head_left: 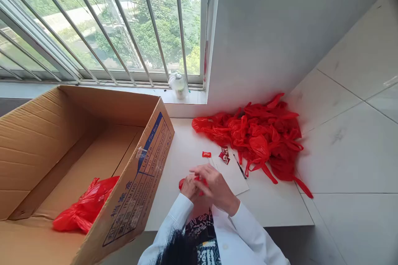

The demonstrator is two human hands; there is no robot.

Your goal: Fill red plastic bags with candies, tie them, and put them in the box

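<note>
Red plastic piece, axis left-right, between left hand, right hand

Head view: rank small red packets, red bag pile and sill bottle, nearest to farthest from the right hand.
1. The small red packets, just beyond the right hand.
2. The red bag pile, farther right.
3. The bottle, on the windowsill.

The person wears a white long-sleeved overshirt of smooth, light cloth, open at the front. The left sleeve ends in a plain cuff folded at the wrist, just behind the bare left hand; the right sleeve reaches the wrist of the bare right hand the same way. Between the open edges shows a black top with a fine white pattern and a printed patch lower down. Dark hair fills the bottom edge
</note>
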